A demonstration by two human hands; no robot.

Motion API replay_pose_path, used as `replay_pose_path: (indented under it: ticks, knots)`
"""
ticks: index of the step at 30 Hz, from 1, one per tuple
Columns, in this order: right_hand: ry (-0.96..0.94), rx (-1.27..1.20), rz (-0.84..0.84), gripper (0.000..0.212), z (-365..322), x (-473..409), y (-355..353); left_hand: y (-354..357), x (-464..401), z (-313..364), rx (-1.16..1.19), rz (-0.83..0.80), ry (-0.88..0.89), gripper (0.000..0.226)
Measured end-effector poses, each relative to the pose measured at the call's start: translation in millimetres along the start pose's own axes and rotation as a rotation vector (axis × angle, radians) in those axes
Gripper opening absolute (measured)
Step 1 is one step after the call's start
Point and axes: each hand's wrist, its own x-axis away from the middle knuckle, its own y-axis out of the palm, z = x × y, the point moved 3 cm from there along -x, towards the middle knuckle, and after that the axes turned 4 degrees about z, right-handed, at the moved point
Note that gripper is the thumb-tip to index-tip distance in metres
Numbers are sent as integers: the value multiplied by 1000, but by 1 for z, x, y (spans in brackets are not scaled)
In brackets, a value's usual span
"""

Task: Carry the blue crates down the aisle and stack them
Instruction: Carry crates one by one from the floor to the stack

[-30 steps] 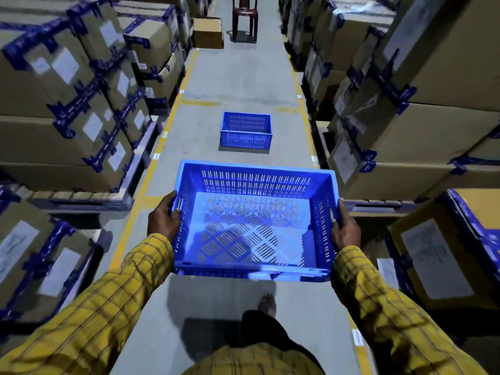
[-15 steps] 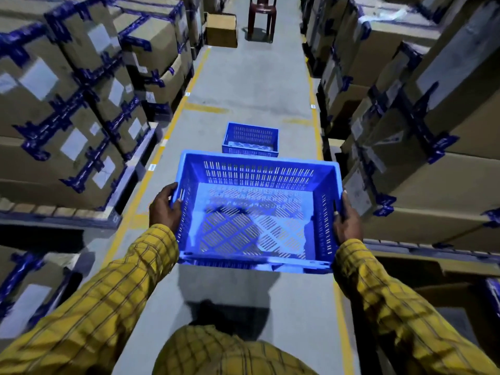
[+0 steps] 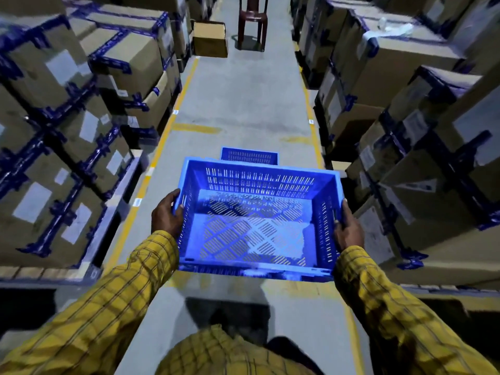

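Firmly, the left hand (image 3: 167, 215) and right hand (image 3: 348, 230) each keep a curled grip on the blue crate (image 3: 254, 228) sides.

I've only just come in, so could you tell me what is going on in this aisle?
A person is carrying an empty blue crate along a warehouse aisle, the left hand and right hand gripping its side rims. A second blue crate sits on the floor just ahead, mostly hidden behind the carried one. Taped cardboard boxes line both sides; nothing is stacked yet.
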Motion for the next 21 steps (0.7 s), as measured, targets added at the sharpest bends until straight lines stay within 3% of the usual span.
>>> replay_pose_path:
  ticks: [8, 17, 21]
  knots:
    - [74, 39, -54, 74, -51, -110, 49, 48, -129, 38, -114, -38, 63, 53]
    - [126, 93, -146, 78, -78, -270, 116, 135, -254, 66, -200, -50, -10, 52]
    - [130, 124, -203, 82, -90, -345, 143, 173, -319, 82, -175, -16, -164, 49]
